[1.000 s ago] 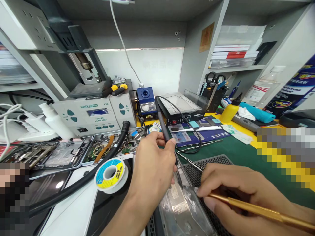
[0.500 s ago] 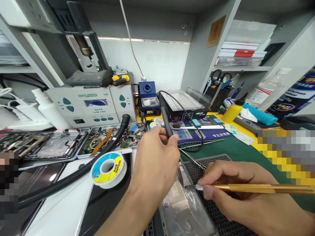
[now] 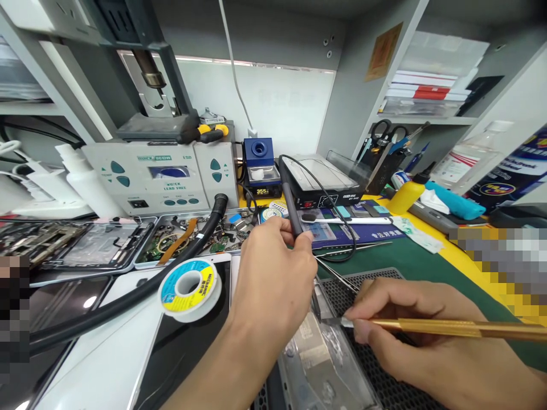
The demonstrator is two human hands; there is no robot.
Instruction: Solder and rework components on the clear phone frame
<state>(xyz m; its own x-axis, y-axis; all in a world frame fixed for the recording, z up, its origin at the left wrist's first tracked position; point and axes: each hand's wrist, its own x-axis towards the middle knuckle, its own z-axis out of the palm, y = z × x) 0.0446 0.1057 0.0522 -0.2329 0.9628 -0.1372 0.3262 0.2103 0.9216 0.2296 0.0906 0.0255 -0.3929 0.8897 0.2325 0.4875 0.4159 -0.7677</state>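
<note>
My left hand (image 3: 273, 267) is closed round the dark handle of a soldering iron (image 3: 290, 199), whose tip end points down at a flat phone-like part (image 3: 314, 347) with a clear, wrinkled surface. In my right hand (image 3: 419, 336) is a gold-handled craft knife (image 3: 431, 327), pinched close to its blade. The blade reaches left to the upper end of the part, close beside the iron's tip; whether they touch I cannot tell. Thin metal tweezers (image 3: 337, 274) show between the two hands, partly hidden by them. Beneath the part lies a black perforated mat (image 3: 384, 276).
A solder spool (image 3: 190, 289) stands left of my forearm on a white-framed tablet (image 3: 220, 267). Behind are a hot-air station (image 3: 171, 199), a soldering station (image 3: 261, 191), a hot plate (image 3: 329, 199) and a parts tray (image 3: 141, 265). A thick black hose (image 3: 128, 302) crosses the left side.
The view has shifted slightly. Both hands keep their grips, and the iron and knife blade stay at the upper end of the part.
</note>
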